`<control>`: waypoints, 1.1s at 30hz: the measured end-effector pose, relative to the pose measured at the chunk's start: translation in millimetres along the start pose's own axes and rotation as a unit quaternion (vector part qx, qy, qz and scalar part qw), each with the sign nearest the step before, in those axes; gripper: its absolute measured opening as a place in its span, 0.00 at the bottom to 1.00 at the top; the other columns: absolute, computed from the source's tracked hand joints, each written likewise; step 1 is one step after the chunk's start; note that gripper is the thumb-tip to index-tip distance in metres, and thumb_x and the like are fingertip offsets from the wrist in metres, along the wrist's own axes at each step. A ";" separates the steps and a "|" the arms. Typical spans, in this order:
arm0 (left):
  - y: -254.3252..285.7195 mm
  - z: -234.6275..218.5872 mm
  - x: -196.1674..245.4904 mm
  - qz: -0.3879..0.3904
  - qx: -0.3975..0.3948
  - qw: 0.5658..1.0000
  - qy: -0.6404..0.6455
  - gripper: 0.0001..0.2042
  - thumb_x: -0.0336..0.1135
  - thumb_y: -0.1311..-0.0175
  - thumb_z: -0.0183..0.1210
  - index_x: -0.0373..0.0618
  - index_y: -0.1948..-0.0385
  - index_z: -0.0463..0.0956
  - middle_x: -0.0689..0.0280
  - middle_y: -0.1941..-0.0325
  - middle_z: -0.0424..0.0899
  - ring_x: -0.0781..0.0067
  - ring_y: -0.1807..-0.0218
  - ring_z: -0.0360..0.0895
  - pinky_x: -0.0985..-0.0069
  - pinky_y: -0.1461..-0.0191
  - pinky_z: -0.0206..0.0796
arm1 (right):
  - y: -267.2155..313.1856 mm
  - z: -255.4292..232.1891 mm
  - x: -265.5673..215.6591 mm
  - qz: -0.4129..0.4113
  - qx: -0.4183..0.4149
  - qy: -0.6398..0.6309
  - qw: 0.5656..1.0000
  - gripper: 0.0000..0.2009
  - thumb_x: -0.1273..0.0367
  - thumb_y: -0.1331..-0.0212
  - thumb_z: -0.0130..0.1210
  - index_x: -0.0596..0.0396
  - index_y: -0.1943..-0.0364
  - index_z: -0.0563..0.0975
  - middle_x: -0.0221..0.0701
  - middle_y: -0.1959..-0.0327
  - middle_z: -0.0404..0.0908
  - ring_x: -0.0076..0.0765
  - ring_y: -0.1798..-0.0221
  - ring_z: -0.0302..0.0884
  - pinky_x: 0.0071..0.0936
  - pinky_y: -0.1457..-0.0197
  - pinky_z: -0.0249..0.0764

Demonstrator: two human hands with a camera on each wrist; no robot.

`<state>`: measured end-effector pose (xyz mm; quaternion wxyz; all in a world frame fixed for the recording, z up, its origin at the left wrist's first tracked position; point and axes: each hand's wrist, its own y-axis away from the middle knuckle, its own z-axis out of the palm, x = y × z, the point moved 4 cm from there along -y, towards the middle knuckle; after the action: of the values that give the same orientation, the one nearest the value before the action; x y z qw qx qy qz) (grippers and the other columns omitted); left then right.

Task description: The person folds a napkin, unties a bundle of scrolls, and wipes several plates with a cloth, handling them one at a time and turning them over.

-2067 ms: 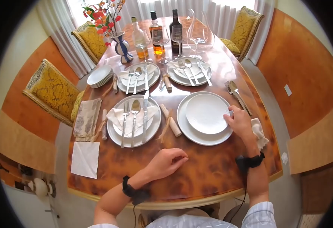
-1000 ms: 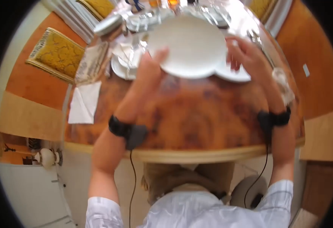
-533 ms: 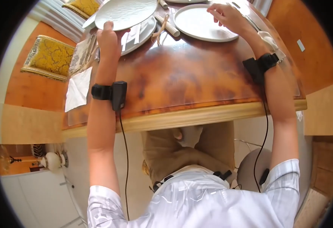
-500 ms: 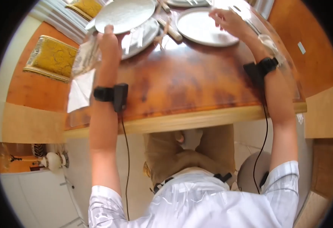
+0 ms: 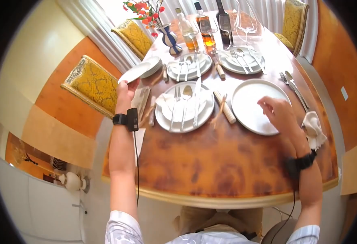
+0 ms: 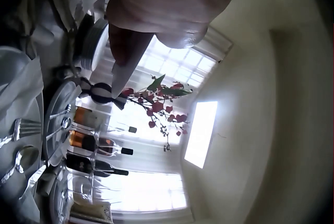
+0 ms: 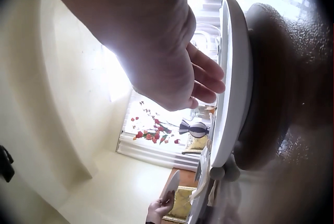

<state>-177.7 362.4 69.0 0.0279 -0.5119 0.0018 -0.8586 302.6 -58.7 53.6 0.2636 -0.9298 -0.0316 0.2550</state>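
My left hand [image 5: 126, 94] pinches the near edge of a small white plate [image 5: 134, 72], held tilted beside a stack of similar plates [image 5: 153, 67] at the table's left. In the left wrist view the held plate [image 6: 130, 65] appears nearly edge-on beneath the hand [image 6: 167, 5]. My right hand [image 5: 279, 114], fingers loosely bent and holding nothing, hovers over the right part of a large white plate [image 5: 253, 106]. The right wrist view shows the fingers [image 7: 206, 75] close to that plate's rim [image 7: 235, 78]; whether they touch it I cannot tell.
A place setting [image 5: 183, 106] with napkin and cutlery stands left of the large plate, a tied roll [image 5: 224, 107] between them. Two more settings lie behind. Bottles [image 5: 206, 28], glasses and a flower vase [image 5: 170, 40] stand farther back. Fork and spoon [image 5: 295, 88] and a cloth [image 5: 314, 129] lie right.
The small plate has left the large plate and moved left, first near both hands, then in my left hand alone. It now hangs by the stack. My right hand has stayed over the large plate.
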 end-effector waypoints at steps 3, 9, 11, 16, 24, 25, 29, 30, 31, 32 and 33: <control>-64.8 0.0 -16.3 -0.024 -0.005 1.000 0.015 0.24 0.26 0.27 0.36 0.33 0.31 0.62 0.40 0.36 0.77 0.33 0.38 0.79 0.41 0.39 0.82 | -0.4 -6.0 -10.5 0.001 -0.003 0.002 1.000 0.05 0.70 0.32 0.59 0.54 0.59 0.83 0.43 0.68 0.86 0.52 0.66 0.85 0.43 0.63 0.78; -119.7 27.3 -45.1 -0.032 0.024 0.998 0.041 0.24 0.20 0.30 0.43 0.28 0.32 0.61 0.41 0.29 0.69 0.30 0.32 0.72 0.36 0.32 0.75 | -4.6 -5.2 -13.5 0.013 -0.003 0.009 1.000 0.03 0.73 0.34 0.60 0.55 0.60 0.83 0.42 0.65 0.87 0.53 0.63 0.85 0.42 0.62 0.79; -131.3 24.7 -50.7 -0.030 0.037 0.999 0.020 0.23 0.19 0.29 0.44 0.29 0.33 0.62 0.43 0.31 0.70 0.32 0.32 0.72 0.35 0.33 0.77 | -6.5 -7.3 -17.0 0.019 -0.014 0.018 1.000 0.03 0.75 0.35 0.60 0.56 0.60 0.83 0.41 0.65 0.87 0.52 0.63 0.86 0.42 0.61 0.79; -143.1 18.2 -53.8 -0.037 0.038 0.996 -0.078 0.19 0.21 0.26 0.49 0.29 0.35 0.66 0.44 0.37 0.75 0.39 0.40 0.79 0.51 0.43 0.87 | -8.0 -7.2 -22.8 0.025 -0.030 0.006 0.999 0.03 0.76 0.36 0.61 0.57 0.60 0.82 0.40 0.65 0.87 0.52 0.63 0.86 0.41 0.61 0.79; -150.6 -4.1 -57.6 -0.053 0.094 0.976 -0.188 0.14 0.29 0.26 0.55 0.22 0.49 0.73 0.41 0.58 0.84 0.47 0.67 0.88 0.61 0.69 0.88 | -7.4 -11.6 -31.3 0.007 -0.030 0.006 1.000 0.04 0.76 0.36 0.60 0.56 0.60 0.82 0.40 0.66 0.87 0.51 0.64 0.86 0.40 0.62 0.79; -147.1 -6.3 -56.3 -0.049 0.108 0.974 -0.195 0.15 0.29 0.27 0.55 0.21 0.51 0.73 0.42 0.60 0.84 0.48 0.69 0.88 0.61 0.70 0.87 | -6.7 -11.4 -30.9 0.004 -0.031 0.006 0.999 0.04 0.76 0.36 0.60 0.56 0.60 0.82 0.39 0.66 0.87 0.51 0.64 0.85 0.40 0.62 0.79; -128.2 -8.9 -35.5 -0.046 0.073 0.968 -0.235 0.13 0.30 0.29 0.54 0.26 0.51 0.73 0.48 0.64 0.84 0.52 0.70 0.87 0.61 0.71 0.86 | -3.5 -10.5 -30.6 -0.007 -0.033 -0.013 0.999 0.03 0.74 0.35 0.60 0.56 0.60 0.82 0.41 0.65 0.86 0.53 0.64 0.85 0.42 0.62 0.79; -116.7 -5.1 -28.6 -0.040 0.062 0.966 -0.247 0.13 0.30 0.29 0.54 0.28 0.50 0.73 0.50 0.64 0.84 0.53 0.70 0.87 0.61 0.71 0.85 | -3.3 -11.8 -30.1 -0.009 -0.029 -0.007 1.000 0.03 0.74 0.34 0.60 0.56 0.60 0.82 0.41 0.65 0.86 0.53 0.64 0.85 0.42 0.62 0.79; -103.0 1.5 -21.6 -0.031 0.036 0.962 -0.269 0.13 0.30 0.28 0.54 0.30 0.49 0.74 0.51 0.64 0.84 0.54 0.70 0.87 0.62 0.71 0.85 | -3.1 -13.5 -28.8 -0.011 -0.027 0.000 1.000 0.03 0.73 0.34 0.59 0.56 0.60 0.82 0.42 0.65 0.86 0.54 0.63 0.85 0.43 0.62 0.78; -89.5 8.2 -12.8 -0.022 0.010 0.956 -0.292 0.13 0.31 0.28 0.55 0.32 0.49 0.74 0.52 0.63 0.84 0.56 0.70 0.87 0.62 0.70 0.85 | -2.5 -14.5 -27.6 -0.012 -0.026 0.006 1.000 0.03 0.72 0.33 0.59 0.56 0.60 0.82 0.42 0.65 0.86 0.54 0.63 0.85 0.44 0.62 0.78; -74.9 13.5 -2.3 -0.013 -0.015 0.949 -0.316 0.12 0.32 0.27 0.55 0.34 0.49 0.75 0.53 0.63 0.85 0.57 0.70 0.87 0.63 0.69 0.85 | -1.5 -14.5 -24.6 -0.009 -0.024 0.007 1.000 0.04 0.72 0.33 0.59 0.56 0.60 0.82 0.43 0.65 0.86 0.55 0.63 0.85 0.44 0.61 0.78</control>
<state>-168.2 437.6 75.7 0.0085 -0.7571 -0.0008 -0.6532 288.4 -69.1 76.2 0.2439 -0.9373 -0.0440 0.2450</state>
